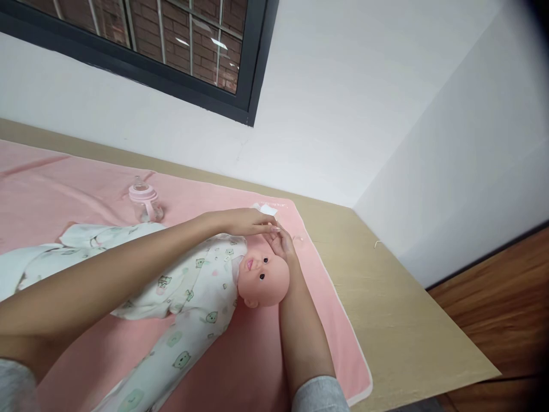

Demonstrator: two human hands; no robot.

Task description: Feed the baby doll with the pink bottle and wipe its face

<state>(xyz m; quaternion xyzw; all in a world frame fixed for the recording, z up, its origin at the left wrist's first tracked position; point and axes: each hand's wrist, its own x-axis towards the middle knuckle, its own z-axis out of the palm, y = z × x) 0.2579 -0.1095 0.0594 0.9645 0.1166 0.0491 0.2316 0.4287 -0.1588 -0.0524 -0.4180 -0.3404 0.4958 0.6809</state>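
A baby doll point(263, 277) in a white sleepsuit with a green bear print lies on its back, its head toward the right. My left arm reaches across the doll's body. My left hand point(240, 222) is stretched out flat above the doll's shoulder, fingertips at my right hand. My right hand point(281, 241) is beyond the doll's head, palm partly showing, some fingers hidden behind the left ones. The right wrist is against the top of the head. A small white item point(268, 210), its kind unclear, lies just behind the hands.
A pink blanket point(317, 326) lies under the doll on a wooden board point(398, 320). A baby bottle point(146, 200) with a pink collar and handle stands behind the doll. A white wall and a dark-framed window point(246, 86) rise behind; a small hook-like thing point(378, 244) lies near the right edge.
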